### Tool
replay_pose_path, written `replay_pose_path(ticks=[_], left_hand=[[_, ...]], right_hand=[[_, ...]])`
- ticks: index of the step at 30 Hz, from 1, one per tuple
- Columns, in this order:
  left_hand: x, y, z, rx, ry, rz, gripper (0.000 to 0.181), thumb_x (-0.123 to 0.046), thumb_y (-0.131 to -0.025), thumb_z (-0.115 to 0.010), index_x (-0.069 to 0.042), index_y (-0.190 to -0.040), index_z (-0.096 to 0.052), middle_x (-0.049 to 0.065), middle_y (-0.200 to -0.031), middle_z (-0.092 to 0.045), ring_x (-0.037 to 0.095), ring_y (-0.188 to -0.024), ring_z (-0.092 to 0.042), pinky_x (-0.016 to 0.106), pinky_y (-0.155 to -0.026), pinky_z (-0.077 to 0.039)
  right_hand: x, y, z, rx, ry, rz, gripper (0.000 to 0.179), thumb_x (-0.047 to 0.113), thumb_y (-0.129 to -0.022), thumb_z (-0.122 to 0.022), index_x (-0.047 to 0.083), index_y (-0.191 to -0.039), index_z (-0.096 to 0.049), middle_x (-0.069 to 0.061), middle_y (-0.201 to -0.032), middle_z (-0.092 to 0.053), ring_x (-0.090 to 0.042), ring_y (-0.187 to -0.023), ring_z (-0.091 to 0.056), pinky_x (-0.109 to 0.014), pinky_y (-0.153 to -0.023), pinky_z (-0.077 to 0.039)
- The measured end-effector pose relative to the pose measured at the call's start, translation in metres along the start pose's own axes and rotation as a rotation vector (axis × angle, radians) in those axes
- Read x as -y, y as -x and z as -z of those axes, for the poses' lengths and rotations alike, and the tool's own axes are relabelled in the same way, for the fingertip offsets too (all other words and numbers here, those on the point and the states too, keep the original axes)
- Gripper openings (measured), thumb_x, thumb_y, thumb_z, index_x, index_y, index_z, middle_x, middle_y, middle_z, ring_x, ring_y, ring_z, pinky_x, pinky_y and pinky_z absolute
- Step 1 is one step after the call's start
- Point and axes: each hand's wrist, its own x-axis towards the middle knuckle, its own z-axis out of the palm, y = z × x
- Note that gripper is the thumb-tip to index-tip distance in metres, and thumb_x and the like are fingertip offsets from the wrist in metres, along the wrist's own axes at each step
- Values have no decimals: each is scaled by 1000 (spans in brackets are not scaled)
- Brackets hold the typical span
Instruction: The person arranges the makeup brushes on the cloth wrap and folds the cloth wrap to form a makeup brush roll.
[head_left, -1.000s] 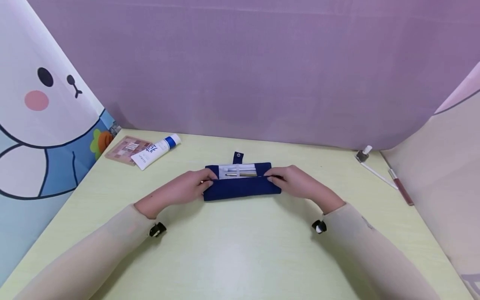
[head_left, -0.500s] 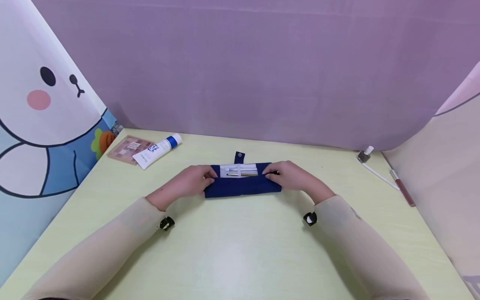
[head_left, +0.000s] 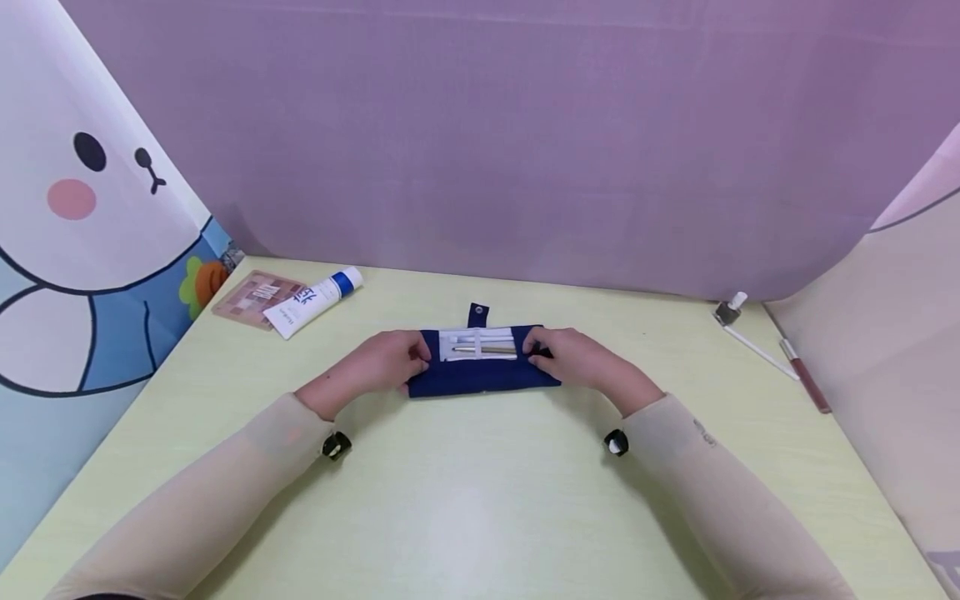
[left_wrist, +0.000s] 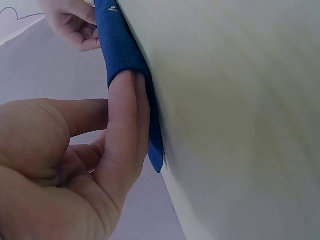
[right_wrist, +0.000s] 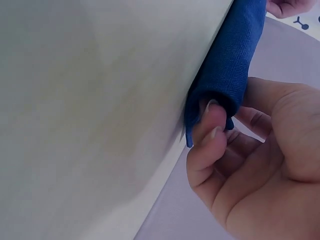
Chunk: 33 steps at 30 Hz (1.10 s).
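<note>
A navy cloth pencil roll lies partly folded on the table, its snap tab pointing to the back. White sticks and a gold-toned pen show under a band on its pale lining. My left hand pinches the roll's left end; in the left wrist view two fingers reach inside the fold, with the thumb on the outside. At the other end my right hand grips the roll, its fingertips tucked into the rolled edge and the thumb on top.
Behind my left hand, a white tube with a blue band overlaps a pink checked palette. Near the right edge are a small dark bottle with a white cap, a white stick and a lip gloss tube. A purple cloth hangs behind.
Both wrists have moved inward and a little farther from me. The front fold now sits slightly lower, baring more lining, and the right fingers have shifted slightly left along it.
</note>
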Motion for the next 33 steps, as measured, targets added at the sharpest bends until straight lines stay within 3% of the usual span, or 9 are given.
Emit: replay_pose_path(ticks=[5,9,12,14,18,25,30,33], left_hand=[[-6,10,-3,-106,-159,-74,29,-25,-107,-66,-7,-130,-70,11,-122,-71,22,-97,-70,42,-93,-59],[-12,24,-9,-190,-327,-269,38,-27,-104,-72,-7,-137,-70,16,-138,-69,33,-125,-67,50,-109,-57],[-16,34,-15,-146,-434,-427,42,-19,-104,-71,-4,-143,-67,19,-151,-63,39,-141,-60,52,-118,-52],[-17,40,-19,-92,-479,-477,44,-13,-105,-69,-4,-147,-64,19,-158,-59,39,-148,-55,52,-121,-49],[-17,45,-23,-15,-474,-464,44,-4,-108,-59,-4,-152,-59,16,-163,-55,38,-153,-51,52,-122,-48],[-15,47,-22,22,-426,-419,45,-2,-110,-50,-7,-154,-57,13,-165,-52,36,-154,-49,53,-123,-47],[-16,47,-20,37,-424,-402,46,-2,-110,-52,-9,-155,-57,12,-166,-51,35,-155,-49,54,-123,-47],[-16,46,-20,37,-425,-404,46,-2,-109,-53,-9,-154,-58,12,-165,-52,35,-155,-49,53,-122,-47]], right_hand=[[4,2,0,-20,56,5,26,19,-109,-62,12,-134,-65,-13,-131,-75,-22,-106,-70,-46,-96,-58],[5,2,-1,-30,89,1,25,19,-109,-62,11,-133,-65,-13,-130,-75,-21,-102,-69,-46,-94,-58],[6,2,-2,-35,108,-6,24,19,-109,-62,11,-132,-65,-13,-130,-75,-21,-100,-68,-45,-93,-58],[7,3,-2,-40,118,-6,24,19,-109,-62,11,-132,-66,-13,-130,-75,-21,-99,-68,-45,-92,-58],[9,4,-3,-53,134,-6,24,20,-109,-62,10,-131,-66,-14,-132,-75,-22,-101,-69,-46,-92,-58],[10,9,-5,-120,195,4,27,23,-108,-65,11,-132,-69,-11,-130,-73,-28,-114,-70,-50,-100,-58],[9,15,-7,-305,340,135,28,22,-103,-73,11,-128,-73,-11,-125,-70,-32,-115,-64,-53,-104,-54],[9,20,-8,-353,385,252,27,15,-101,-75,11,-127,-74,-10,-126,-72,-30,-115,-64,-48,-104,-56]])
